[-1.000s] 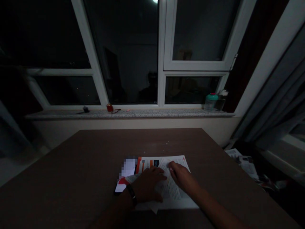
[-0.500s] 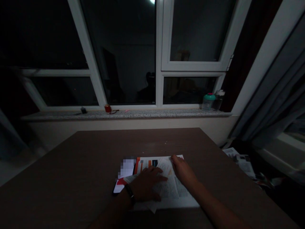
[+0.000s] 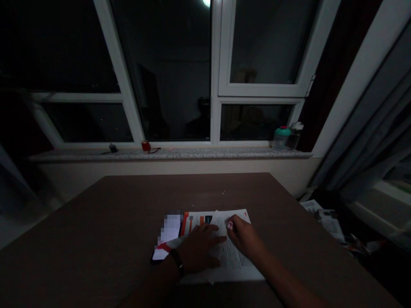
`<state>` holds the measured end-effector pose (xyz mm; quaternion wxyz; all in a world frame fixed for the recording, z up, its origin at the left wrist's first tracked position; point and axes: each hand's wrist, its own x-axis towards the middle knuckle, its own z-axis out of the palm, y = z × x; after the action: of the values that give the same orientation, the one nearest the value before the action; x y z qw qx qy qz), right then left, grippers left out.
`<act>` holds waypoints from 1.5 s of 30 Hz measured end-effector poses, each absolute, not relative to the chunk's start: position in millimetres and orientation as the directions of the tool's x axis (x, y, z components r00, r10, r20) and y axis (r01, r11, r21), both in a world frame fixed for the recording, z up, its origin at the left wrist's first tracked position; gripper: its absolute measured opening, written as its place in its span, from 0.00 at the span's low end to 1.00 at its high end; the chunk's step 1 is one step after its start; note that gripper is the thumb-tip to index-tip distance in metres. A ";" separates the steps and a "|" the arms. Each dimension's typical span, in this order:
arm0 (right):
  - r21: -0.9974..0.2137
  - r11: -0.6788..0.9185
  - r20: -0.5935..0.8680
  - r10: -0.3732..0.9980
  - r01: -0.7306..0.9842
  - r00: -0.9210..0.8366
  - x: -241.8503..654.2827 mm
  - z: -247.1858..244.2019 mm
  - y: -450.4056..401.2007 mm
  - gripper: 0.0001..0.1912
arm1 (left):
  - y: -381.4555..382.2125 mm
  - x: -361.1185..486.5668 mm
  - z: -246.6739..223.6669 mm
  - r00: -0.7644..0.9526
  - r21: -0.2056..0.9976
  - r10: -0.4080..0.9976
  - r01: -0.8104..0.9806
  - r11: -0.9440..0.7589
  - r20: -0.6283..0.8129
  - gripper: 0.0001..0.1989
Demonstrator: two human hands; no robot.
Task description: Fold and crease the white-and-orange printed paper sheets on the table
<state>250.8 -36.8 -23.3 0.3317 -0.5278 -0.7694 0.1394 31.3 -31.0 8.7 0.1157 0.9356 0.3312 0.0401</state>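
Note:
My left hand [image 3: 201, 248], with a dark band [image 3: 177, 262] on its wrist, lies with spread fingers on a printed sheet [image 3: 231, 256]. This loose sheet rests at a slant on a white booklet or printed page with orange and red marks [image 3: 195, 217]. My right hand [image 3: 244, 235] is closed over the right part of the papers. A small pinkish-white piece [image 3: 230, 225] shows at its fingertips; its kind is too small to make out. A phone with a lit screen [image 3: 170, 231], partly pixelated, lies left of the papers, and a red-marked paper corner overlaps it.
The brown table [image 3: 144, 196] reaches to a wall under a granite sill [image 3: 199, 153]. Along the sill stand a red can-like object [image 3: 145, 146], a green-lidded jar [image 3: 281, 137] and a clear bottle [image 3: 296, 134]. Papers [image 3: 329, 222] are piled right of the table.
My right hand has come from the papers' top edge slightly down and toward me, and the pinkish-white piece now shows in its fingers. My left hand stays nearly in place.

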 end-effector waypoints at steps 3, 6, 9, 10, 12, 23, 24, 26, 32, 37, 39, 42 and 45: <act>-0.550 0.443 0.364 0.890 0.708 -0.274 248.7 -24.0 -39.0 0.05 | -31.3 31.5 10.6 0.789 0.247 0.614 0.592 -0.767 0.018 0.36; -0.550 0.458 0.350 0.886 0.699 -0.305 249.1 -24.0 -40.1 0.04 | -30.8 31.3 9.0 0.797 0.248 0.602 0.575 -0.779 0.042 0.37; -0.528 0.478 0.347 0.876 0.702 -0.336 249.1 -23.9 -41.1 0.04 | -29.9 31.1 6.4 0.796 0.243 0.604 0.579 -0.778 0.041 0.38; -0.523 0.484 0.344 0.873 0.702 -0.346 248.9 -24.3 -41.2 0.04 | -29.8 31.1 6.1 0.796 0.243 0.604 0.579 -0.778 0.039 0.39; -0.524 0.479 0.339 0.876 0.704 -0.344 248.2 -25.6 -40.8 0.04 | -30.0 31.3 6.5 0.801 0.249 0.598 0.573 -0.781 0.032 0.39; -0.440 0.422 0.357 0.892 0.793 -0.277 251.7 -35.7 -20.3 0.04 | -31.5 31.2 8.1 0.779 0.257 0.627 0.606 -0.753 0.002 0.37; -0.421 0.418 0.359 0.892 0.805 -0.275 252.6 -36.3 -18.3 0.04 | -31.0 30.9 7.2 0.781 0.260 0.625 0.602 -0.755 0.008 0.36; -0.388 0.404 0.358 0.894 0.828 -0.269 254.1 -36.9 -14.6 0.05 | -30.1 30.1 5.5 0.785 0.266 0.619 0.592 -0.760 0.020 0.35; -0.353 0.310 0.340 0.922 0.883 -0.188 259.1 -33.5 -7.3 0.06 | -27.8 27.0 1.9 0.793 0.288 0.609 0.577 -0.764 0.027 0.36; -0.449 0.323 0.393 0.909 0.833 -0.141 266.0 -29.9 -11.5 0.06 | -26.8 30.9 -0.5 0.761 0.291 0.648 0.610 -0.737 0.045 0.36; -0.551 0.306 0.380 0.920 0.776 -0.093 265.9 -29.4 -16.4 0.08 | -27.3 33.3 0.2 0.745 0.293 0.666 0.628 -0.721 0.043 0.35; -0.652 0.284 0.320 0.944 0.703 -0.085 262.6 -29.8 -23.1 0.12 | -28.1 34.8 3.2 0.736 0.300 0.677 0.644 -0.704 0.009 0.36; -0.663 0.326 0.319 0.937 0.674 -0.140 259.7 -30.9 -24.9 0.15 | -27.9 34.3 5.9 0.740 0.302 0.673 0.643 -0.704 -0.006 0.36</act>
<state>259.7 -24.9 -30.9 0.3567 -0.5503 -0.7320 0.1845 34.3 -27.9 5.9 0.1437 0.9216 0.3568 0.0524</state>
